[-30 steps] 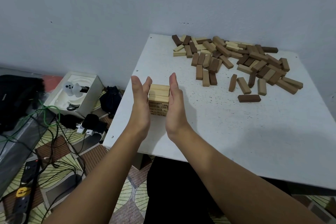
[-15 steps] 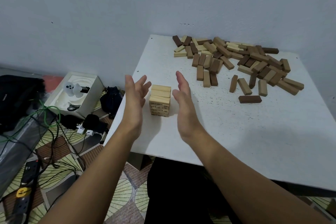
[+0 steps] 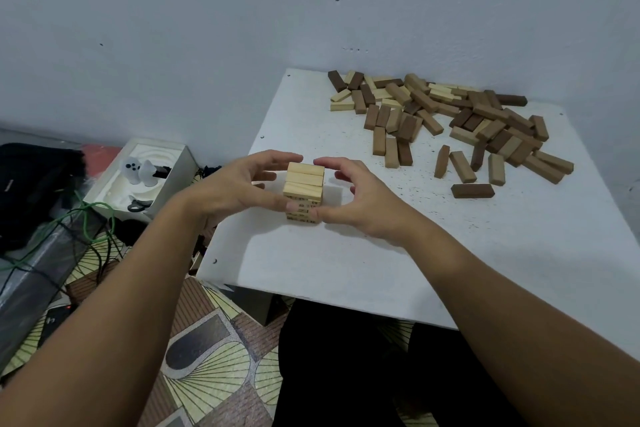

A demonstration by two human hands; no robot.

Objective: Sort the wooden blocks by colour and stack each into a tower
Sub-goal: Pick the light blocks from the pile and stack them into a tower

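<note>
A short tower of light wooden blocks (image 3: 304, 180) stands near the left edge of the white table (image 3: 381, 260). My left hand (image 3: 239, 187) and my right hand (image 3: 363, 204) curl round it from both sides, thumbs on its near face and fingertips at its far top edge. A mixed pile of light, mid-brown and dark blocks (image 3: 450, 121) lies at the back right of the table. One dark block (image 3: 472, 190) lies alone in front of the pile.
The wall runs close behind the table. On the floor to the left are a white box with scissors (image 3: 145, 177), a black bag (image 3: 31, 184) and tangled cables (image 3: 86, 222). My legs are under the table's front edge.
My hands pressed flat on the tower's left and right sides, then parted, and now curl round it with thumbs at the front and fingers at the back. The tower stays in place.
</note>
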